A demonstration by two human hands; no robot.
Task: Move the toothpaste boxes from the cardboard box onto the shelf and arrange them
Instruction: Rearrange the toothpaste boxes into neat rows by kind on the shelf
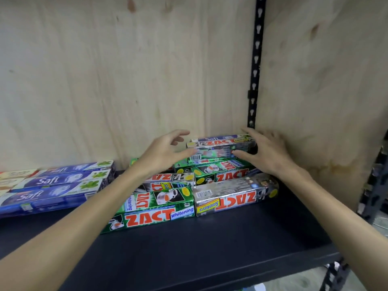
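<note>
Toothpaste boxes lie on a dark shelf (210, 244). A silver Zact box (214, 151) sits on top of the pile at the back, with a blue Safi box (218, 138) behind it. My left hand (165, 151) hovers at its left end, fingers spread, thumb tip near or touching the box. My right hand (266, 152) is at its right end, fingers apart, thumb against the front face. Below lie green Zact Whitening boxes (151, 215) and a silver Zact Smokers box (233, 198). The cardboard box is out of view.
A row of blue Safi boxes (50, 185) lies at the left of the shelf. A plywood back wall (126, 80) rises behind, with a black slotted upright (256, 66) at the right. The shelf's front edge runs along the bottom right.
</note>
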